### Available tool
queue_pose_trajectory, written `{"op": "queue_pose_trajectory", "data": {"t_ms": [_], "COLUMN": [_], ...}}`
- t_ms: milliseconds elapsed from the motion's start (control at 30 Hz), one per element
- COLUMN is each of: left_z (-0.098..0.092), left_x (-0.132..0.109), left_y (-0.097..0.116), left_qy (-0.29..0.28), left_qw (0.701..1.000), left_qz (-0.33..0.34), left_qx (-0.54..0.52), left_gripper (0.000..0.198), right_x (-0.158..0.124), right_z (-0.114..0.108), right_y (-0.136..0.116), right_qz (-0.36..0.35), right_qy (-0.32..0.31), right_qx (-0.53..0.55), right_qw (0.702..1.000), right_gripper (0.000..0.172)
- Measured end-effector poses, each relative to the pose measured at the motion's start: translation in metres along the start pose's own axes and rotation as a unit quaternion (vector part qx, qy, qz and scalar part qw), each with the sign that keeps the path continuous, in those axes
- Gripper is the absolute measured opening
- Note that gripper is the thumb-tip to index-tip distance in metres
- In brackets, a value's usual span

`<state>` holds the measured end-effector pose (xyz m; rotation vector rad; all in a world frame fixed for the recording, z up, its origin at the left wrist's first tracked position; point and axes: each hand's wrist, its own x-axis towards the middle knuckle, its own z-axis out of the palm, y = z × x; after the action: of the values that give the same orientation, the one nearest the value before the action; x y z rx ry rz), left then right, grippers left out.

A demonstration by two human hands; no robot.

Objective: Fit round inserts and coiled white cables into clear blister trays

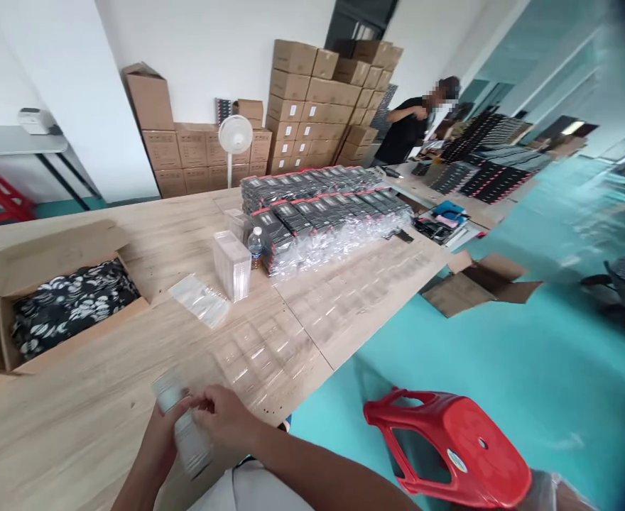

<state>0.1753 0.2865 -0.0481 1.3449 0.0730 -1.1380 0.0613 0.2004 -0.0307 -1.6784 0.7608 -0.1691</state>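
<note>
My left hand [159,443] grips a clear plastic packet [183,424] low over the light wood table [94,419], and the fingers of my right hand [228,419] pinch its upper edge. Its contents are hard to make out. Farther up the table stand a block of clear plastic sleeves [232,265] and a loose clear bag [199,300]. Beyond them lies a large stack of black packaged goods in plastic wrap [317,213], with a water bottle [256,248] at its near corner. Thin clear plastic trays [262,355] lie flat on the tabletop ahead of my hands.
An open cardboard box of black-and-white patterned fabric [72,309] sits at the table's left. A red plastic stool [451,447] stands at my right on the teal floor. A person [405,131] works at a far table, before stacked cartons [312,106].
</note>
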Motion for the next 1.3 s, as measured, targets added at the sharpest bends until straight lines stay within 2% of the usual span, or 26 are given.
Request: {"op": "queue_pose_trajectory", "data": {"t_ms": [67,167,267,400,500,600,733,833,933,1033,1100,1167,1233,1300], "left_z": [0.005,0.012,0.016,0.017,0.010,-0.007,-0.040,-0.061,-0.079,-0.095,-0.104,-0.112,-0.121,-0.134], "left_x": [-0.001,-0.004,-0.009,-0.018,-0.022,-0.024,-0.049,-0.079,-0.104,-0.117,-0.118,-0.112,-0.104,-0.095], "left_y": [0.004,0.006,0.005,0.001,-0.006,-0.016,-0.032,-0.046,-0.061,-0.070,-0.070,-0.065,-0.056,-0.045], "left_qy": [-0.039,-0.044,-0.046,-0.078,-0.092,-0.024,0.086,0.153,0.205,0.219,0.205,0.186,0.164,0.137], "left_qw": [0.999,0.999,0.998,0.996,0.994,0.997,0.990,0.977,0.962,0.954,0.957,0.963,0.968,0.974], "left_qz": [-0.012,-0.021,-0.031,-0.053,-0.061,-0.064,-0.044,0.000,0.023,0.030,0.033,0.033,0.027,0.024], "left_qx": [-0.007,-0.015,-0.011,0.006,0.003,-0.032,-0.098,-0.145,-0.179,-0.201,-0.202,-0.194,-0.187,-0.179], "left_gripper": [0.047,0.048,0.049,0.049,0.048,0.047,0.037,0.030,0.024,0.020,0.020,0.021,0.024,0.027], "right_x": [0.001,-0.001,-0.009,-0.026,-0.038,-0.042,-0.028,-0.004,0.016,0.021,0.016,0.009,0.005,0.005], "right_z": [-0.003,-0.007,-0.005,0.002,0.000,-0.007,-0.006,0.016,0.042,0.059,0.065,0.069,0.072,0.070], "right_y": [-0.002,-0.005,-0.006,-0.004,0.004,0.020,0.047,0.057,0.051,0.040,0.039,0.044,0.053,0.060], "right_qz": [0.004,-0.014,0.015,0.066,0.082,0.094,0.073,0.052,0.027,-0.036,-0.116,-0.192,-0.219,-0.206], "right_qy": [0.001,-0.009,0.021,0.062,0.103,0.137,0.091,0.033,-0.010,0.020,0.021,-0.022,-0.071,-0.091], "right_qx": [0.039,0.068,0.129,0.263,0.282,0.237,0.207,0.196,0.112,-0.071,-0.198,-0.296,-0.368,-0.420], "right_qw": [0.999,0.998,0.991,0.960,0.950,0.957,0.971,0.979,0.993,0.997,0.973,0.936,0.901,0.879], "right_gripper": [0.020,0.007,0.008,0.011,0.017,0.015,0.010,0.036,0.054,0.061,0.059,0.055,0.055,0.059]}}
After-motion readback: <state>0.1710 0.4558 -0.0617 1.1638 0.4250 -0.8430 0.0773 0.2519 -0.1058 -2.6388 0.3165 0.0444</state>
